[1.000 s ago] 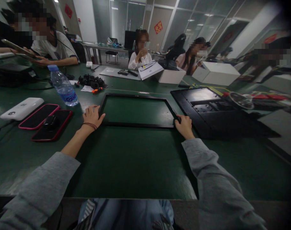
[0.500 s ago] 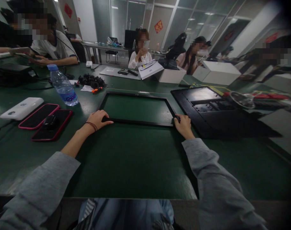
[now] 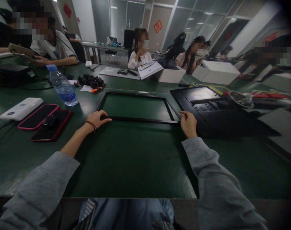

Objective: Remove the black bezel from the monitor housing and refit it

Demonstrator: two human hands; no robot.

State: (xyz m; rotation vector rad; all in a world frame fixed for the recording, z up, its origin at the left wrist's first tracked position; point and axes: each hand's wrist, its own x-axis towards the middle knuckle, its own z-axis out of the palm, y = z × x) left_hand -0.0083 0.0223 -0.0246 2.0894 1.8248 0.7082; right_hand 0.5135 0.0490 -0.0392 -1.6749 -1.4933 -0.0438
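Note:
A thin black rectangular frame point(image 3: 140, 120), like a monitor bezel, lies in front of me, its near edge tilted up off the green table point(image 3: 136, 159). My left hand point(image 3: 96, 120) grips the near left corner, thumb along the near bar. Closed on the near right corner is my right hand point(image 3: 189, 124), fingertips pinching the bar. Through the frame's opening the tabletop shows. Just right of my right hand lies a large black panel point(image 3: 222, 118) with a recessed middle, resembling a monitor's back cover.
On the left are a water bottle point(image 3: 64, 86), a white power bank point(image 3: 22, 108) and two red-edged phones point(image 3: 43, 117), point(image 3: 61, 127). Behind the frame sit tangled black cables point(image 3: 90, 81). White boxes point(image 3: 216, 72) stand farther back. Several people sit around the table.
The frame's near edge has risen, most at the right corner. My right hand has shifted slightly right and up with it; my left hand stays at its corner.

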